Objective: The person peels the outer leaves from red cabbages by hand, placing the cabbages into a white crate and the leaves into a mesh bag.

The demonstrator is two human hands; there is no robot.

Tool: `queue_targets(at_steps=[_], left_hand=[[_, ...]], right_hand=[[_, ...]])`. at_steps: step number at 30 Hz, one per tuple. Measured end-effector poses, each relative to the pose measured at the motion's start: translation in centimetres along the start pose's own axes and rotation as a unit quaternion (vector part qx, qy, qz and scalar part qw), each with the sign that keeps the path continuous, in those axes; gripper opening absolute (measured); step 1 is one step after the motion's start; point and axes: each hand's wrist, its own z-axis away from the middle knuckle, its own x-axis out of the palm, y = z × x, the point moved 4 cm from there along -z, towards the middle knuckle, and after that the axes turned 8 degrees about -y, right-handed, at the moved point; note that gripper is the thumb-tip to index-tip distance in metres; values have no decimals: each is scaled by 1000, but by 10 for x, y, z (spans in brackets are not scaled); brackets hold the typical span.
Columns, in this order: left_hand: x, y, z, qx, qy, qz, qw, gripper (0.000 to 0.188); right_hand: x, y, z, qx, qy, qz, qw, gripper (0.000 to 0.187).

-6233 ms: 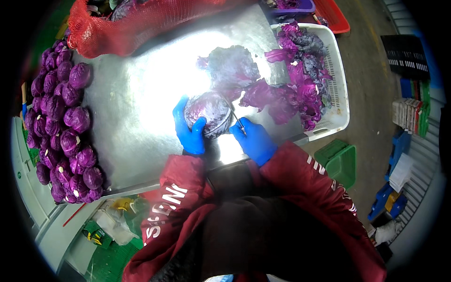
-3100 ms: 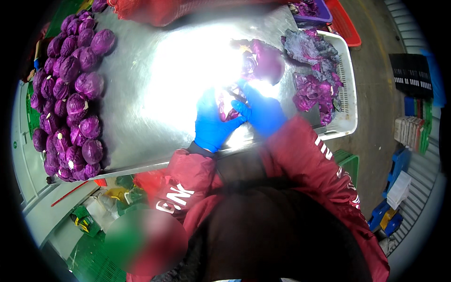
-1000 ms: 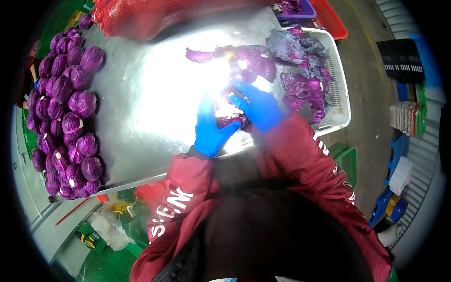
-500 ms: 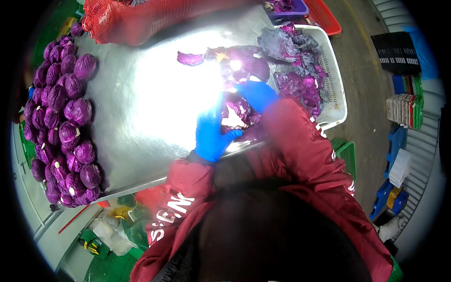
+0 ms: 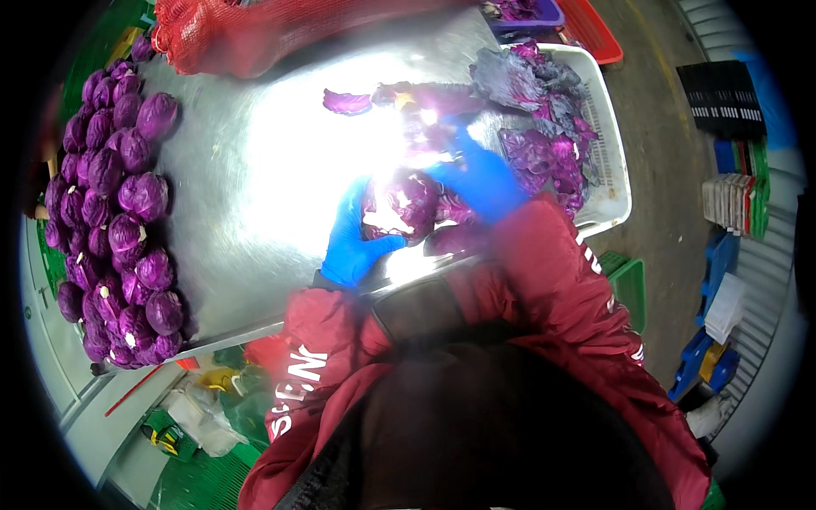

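Observation:
My left hand [image 5: 347, 244], in a blue glove, is wrapped round the left side of a red cabbage [image 5: 406, 206] near the front edge of the metal table [image 5: 217, 212]. Pale patches show on the cabbage's near left side. My right hand [image 5: 486, 177], also blue-gloved, is at the cabbage's upper right; its fingers are smeared by motion and glare, so whether it grips anything is unclear. Under and beside it lie loose purple leaves [image 5: 455, 240]. Farther back are more leaves [image 5: 450, 98] and a single leaf piece [image 5: 348, 102].
Many red cabbages [image 5: 143, 196] are piled along the table's left side. A red mesh sack [image 5: 246, 38] lies at the back. At the right, a white crate [image 5: 616, 161] holds stripped leaves; behind it are a purple crate [image 5: 548, 17] and a red crate [image 5: 595, 34].
My left hand has moved left with the cabbage, which has turned to show more of its rounded purple side. My right hand has shifted slightly right and down.

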Motion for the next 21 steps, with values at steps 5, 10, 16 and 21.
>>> queue_targets(at_steps=[5, 10, 16, 21], left_hand=[[11, 6, -5, -1, 35, -38, 999, 103], [16, 10, -10, -43, 35, -35, 998, 100], [8, -3, -20, -52, 42, -31, 997, 98], [18, 24, -20, -11, -61, -29, 998, 99]], right_hand=[[19, -3, 2, -26, -173, -149, 973, 50], [10, -12, 1, -98, -172, 25, 980, 38], [18, -17, -10, -120, -109, 104, 981, 33], [-6, 20, -4, 237, -114, -218, 940, 26]])
